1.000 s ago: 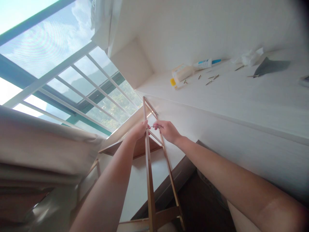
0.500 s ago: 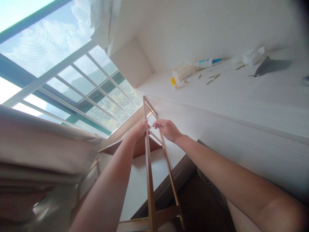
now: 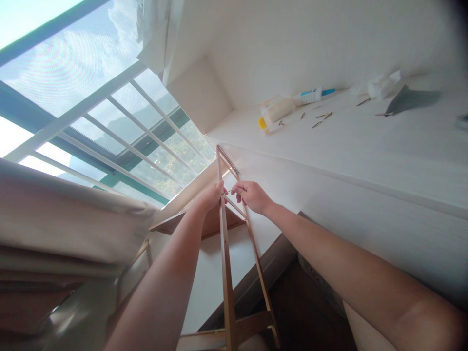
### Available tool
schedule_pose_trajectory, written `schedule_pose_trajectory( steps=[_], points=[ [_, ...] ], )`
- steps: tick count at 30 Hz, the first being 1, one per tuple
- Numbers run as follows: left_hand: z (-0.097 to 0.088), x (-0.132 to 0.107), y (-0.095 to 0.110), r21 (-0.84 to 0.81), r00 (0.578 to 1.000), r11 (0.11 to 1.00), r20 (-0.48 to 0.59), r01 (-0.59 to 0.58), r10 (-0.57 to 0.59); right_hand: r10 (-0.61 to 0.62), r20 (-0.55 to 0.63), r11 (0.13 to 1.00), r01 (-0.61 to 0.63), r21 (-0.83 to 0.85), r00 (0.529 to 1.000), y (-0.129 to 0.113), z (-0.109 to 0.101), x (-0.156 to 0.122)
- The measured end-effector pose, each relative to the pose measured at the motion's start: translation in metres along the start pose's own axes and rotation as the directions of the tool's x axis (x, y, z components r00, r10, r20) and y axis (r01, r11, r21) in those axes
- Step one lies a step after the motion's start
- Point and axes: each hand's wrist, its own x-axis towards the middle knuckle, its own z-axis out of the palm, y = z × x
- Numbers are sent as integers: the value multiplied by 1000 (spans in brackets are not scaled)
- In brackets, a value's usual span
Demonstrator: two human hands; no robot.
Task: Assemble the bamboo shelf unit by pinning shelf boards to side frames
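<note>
My left hand (image 3: pixel 213 195) is closed around the near rail of a narrow wooden frame (image 3: pixel 225 273). Just to its right, my right hand (image 3: pixel 252 196) pinches a thin metal rod (image 3: pixel 230 191) that looks like a hex key. The rod spans the small gap between the two hands, its far end meeting the rail beside my left fingers. Those fingers partly hide the contact point. The frame stands tilted, with two long rails joined by crosspieces.
On the white ledge to the right lie a yellow-capped bottle (image 3: pixel 277 108), a blue-tipped tube (image 3: pixel 310 95), several screws (image 3: pixel 321 118), crumpled plastic (image 3: pixel 382 86) and a dark grey piece (image 3: pixel 407 101). A barred window (image 3: pixel 120 122) and a beige curtain (image 3: pixel 69 214) are on the left.
The fingers of my right hand have shifted slightly on the thin rod and spread a little. My left hand and the wooden frame stay in place.
</note>
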Motion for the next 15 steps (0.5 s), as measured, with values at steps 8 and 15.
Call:
schedule_pose_trajectory(
  steps=[8, 15],
  points=[
    [0, -1, 0, -2, 1000, 1000, -7, 24, -24, 219, 131, 953, -240, 184, 967, -9, -2, 6],
    [1, 1, -2, -17, 1000, 1000, -10, 17, -17, 18, -33, 999, -20, -49, 999, -10, -8, 2]
  ],
)
